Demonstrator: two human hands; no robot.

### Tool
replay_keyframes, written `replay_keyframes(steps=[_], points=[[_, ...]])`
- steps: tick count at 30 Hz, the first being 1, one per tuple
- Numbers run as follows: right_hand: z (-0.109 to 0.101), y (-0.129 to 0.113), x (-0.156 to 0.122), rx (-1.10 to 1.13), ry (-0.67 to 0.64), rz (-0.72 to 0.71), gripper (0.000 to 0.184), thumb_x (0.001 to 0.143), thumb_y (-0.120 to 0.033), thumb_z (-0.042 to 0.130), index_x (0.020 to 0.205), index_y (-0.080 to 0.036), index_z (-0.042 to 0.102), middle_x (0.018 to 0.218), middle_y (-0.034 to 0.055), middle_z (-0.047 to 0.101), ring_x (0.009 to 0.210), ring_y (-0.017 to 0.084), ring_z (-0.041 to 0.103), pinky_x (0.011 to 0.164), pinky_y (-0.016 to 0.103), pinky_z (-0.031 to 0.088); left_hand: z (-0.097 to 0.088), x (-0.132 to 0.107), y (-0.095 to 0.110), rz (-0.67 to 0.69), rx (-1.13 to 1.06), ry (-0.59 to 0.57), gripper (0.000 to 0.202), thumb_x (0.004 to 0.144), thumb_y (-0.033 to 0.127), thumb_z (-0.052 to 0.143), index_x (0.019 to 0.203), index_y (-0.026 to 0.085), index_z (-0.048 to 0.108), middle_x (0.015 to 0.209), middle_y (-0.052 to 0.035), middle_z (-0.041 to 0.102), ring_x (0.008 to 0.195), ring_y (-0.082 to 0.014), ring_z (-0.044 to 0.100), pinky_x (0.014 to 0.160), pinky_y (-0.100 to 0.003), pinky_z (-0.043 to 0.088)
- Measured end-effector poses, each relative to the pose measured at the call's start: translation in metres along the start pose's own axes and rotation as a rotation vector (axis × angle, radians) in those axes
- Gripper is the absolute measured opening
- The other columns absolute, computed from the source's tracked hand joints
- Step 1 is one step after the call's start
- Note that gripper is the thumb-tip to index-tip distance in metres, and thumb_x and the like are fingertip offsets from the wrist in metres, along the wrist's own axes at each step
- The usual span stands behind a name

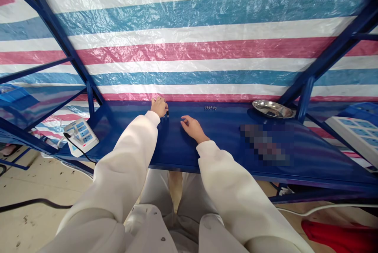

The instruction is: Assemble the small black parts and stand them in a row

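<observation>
My left hand [159, 106] is over the far part of the blue metal table [174, 148], its fingers bent downward and pressed close. Whatever lies under those fingers is hidden. Right beside it is a small black piece with a light tip [167, 114], too small to name. My right hand [192, 127] rests lower and to the right, thumb and fingers loosely apart, holding nothing. Beyond it, near the table's back edge, several small shiny metal parts [210, 108] form a short row.
A round steel dish [273, 109] sits at the back right, with a blurred-out item [264, 144] in front of it. At the left end lies a white power strip [81, 136] with a black cord; another power strip [357, 134] is at far right. Blue frame posts flank the table.
</observation>
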State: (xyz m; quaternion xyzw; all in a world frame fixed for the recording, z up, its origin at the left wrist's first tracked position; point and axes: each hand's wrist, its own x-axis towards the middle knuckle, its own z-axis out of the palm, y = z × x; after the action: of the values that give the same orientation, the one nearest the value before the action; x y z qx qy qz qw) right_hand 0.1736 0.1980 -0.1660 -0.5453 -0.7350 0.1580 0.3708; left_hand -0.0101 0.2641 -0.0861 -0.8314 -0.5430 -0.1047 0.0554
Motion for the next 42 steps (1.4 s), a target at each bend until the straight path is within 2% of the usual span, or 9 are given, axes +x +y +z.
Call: replay_keyframes(steps=[13,15,18,20,22,25,30,35,42], points=[[0.001,0.002,0.001,-0.011,0.001,0.001,0.026,0.082,-0.027,0.047,0.105,-0.019,0.058,0.078,0.0025,0.063,0.068,0.014,0.057,0.067,0.028,0.043,-0.009,-0.004,0.0,-0.015,-0.02,-0.036,0.016,0.074,0.023,0.062,0.087,0.018,0.07,0.113,-0.0099,0.056,0.114,-0.0301,0.042,0.097,-0.053,0.025],[0.001,0.003,0.001,-0.032,-0.002,0.021,0.026,0.082,-0.026,0.047,0.105,-0.02,0.058,0.078,0.0027,0.063,0.07,0.015,0.057,0.068,0.028,0.044,-0.013,-0.008,0.004,-0.028,-0.037,0.016,0.019,0.074,0.023,0.062,0.091,0.018,0.069,0.112,-0.0104,0.057,0.114,-0.0302,0.042,0.097,-0.053,0.026],[-0.001,0.003,0.002,-0.12,0.005,0.043,0.025,0.081,-0.023,0.048,0.103,-0.017,0.059,0.083,0.0055,0.064,0.08,0.018,0.058,0.074,0.031,0.044,-0.016,-0.019,0.022,-0.034,-0.117,0.192,0.022,0.078,0.024,0.057,0.097,0.018,0.065,0.11,-0.0097,0.058,0.11,-0.0273,0.046,0.097,-0.05,0.029],[-0.002,0.005,0.002,-0.2,0.023,0.049,0.024,0.08,-0.022,0.048,0.099,-0.016,0.061,0.09,0.0086,0.064,0.089,0.021,0.057,0.079,0.035,0.043,-0.011,-0.029,0.039,0.026,-0.223,0.297,0.021,0.082,0.024,0.051,0.098,0.018,0.064,0.106,-0.0081,0.061,0.105,-0.0228,0.051,0.095,-0.044,0.034],[-0.002,0.008,0.002,-0.241,0.031,0.038,0.023,0.08,-0.022,0.048,0.098,-0.017,0.062,0.099,0.0104,0.063,0.096,0.024,0.055,0.083,0.039,0.042,0.002,-0.04,0.055,0.134,-0.331,0.317,0.022,0.085,0.024,0.047,0.097,0.017,0.064,0.102,-0.007,0.063,0.098,-0.0189,0.055,0.091,-0.037,0.041],[0.001,0.013,0.003,-0.22,0.009,0.002,0.027,0.081,-0.022,0.047,0.102,-0.018,0.062,0.109,0.0103,0.061,0.103,0.023,0.053,0.089,0.039,0.041,0.03,-0.054,0.067,0.188,-0.461,0.26,0.023,0.086,0.019,0.043,0.091,0.015,0.064,0.094,-0.0068,0.066,0.09,-0.0154,0.06,0.086,-0.03,0.047],[0.01,0.023,0.004,-0.197,-0.054,0.014,0.031,0.079,-0.02,0.05,0.107,-0.014,0.062,0.121,0.0132,0.056,0.114,0.023,0.049,0.1,0.038,0.036,0.062,-0.061,0.06,0.01,-0.518,0.164,0.023,0.082,0.015,0.047,0.095,0.014,0.066,0.101,-0.0089,0.067,0.095,-0.0174,0.062,0.091,-0.032,0.048],[0.014,0.032,0.005,-0.146,-0.073,-0.007,0.03,0.079,-0.021,0.05,0.106,-0.015,0.063,0.12,0.0134,0.057,0.117,0.023,0.048,0.102,0.041,0.036,0.069,-0.059,0.054,-0.009,-0.55,0.043,0.021,0.077,0.015,0.055,0.093,0.016,0.069,0.111,-0.0069,0.064,0.105,-0.018,0.058,0.1,-0.032,0.042],[0.013,0.036,0.006,-0.128,-0.082,-0.017,0.031,0.079,-0.021,0.049,0.106,-0.015,0.063,0.12,0.0135,0.057,0.117,0.024,0.048,0.102,0.042,0.036,0.069,-0.06,0.054,-0.003,-0.576,0.022,0.023,0.077,0.015,0.055,0.095,0.017,0.069,0.113,-0.0079,0.063,0.106,-0.0182,0.058,0.101,-0.034,0.042]])
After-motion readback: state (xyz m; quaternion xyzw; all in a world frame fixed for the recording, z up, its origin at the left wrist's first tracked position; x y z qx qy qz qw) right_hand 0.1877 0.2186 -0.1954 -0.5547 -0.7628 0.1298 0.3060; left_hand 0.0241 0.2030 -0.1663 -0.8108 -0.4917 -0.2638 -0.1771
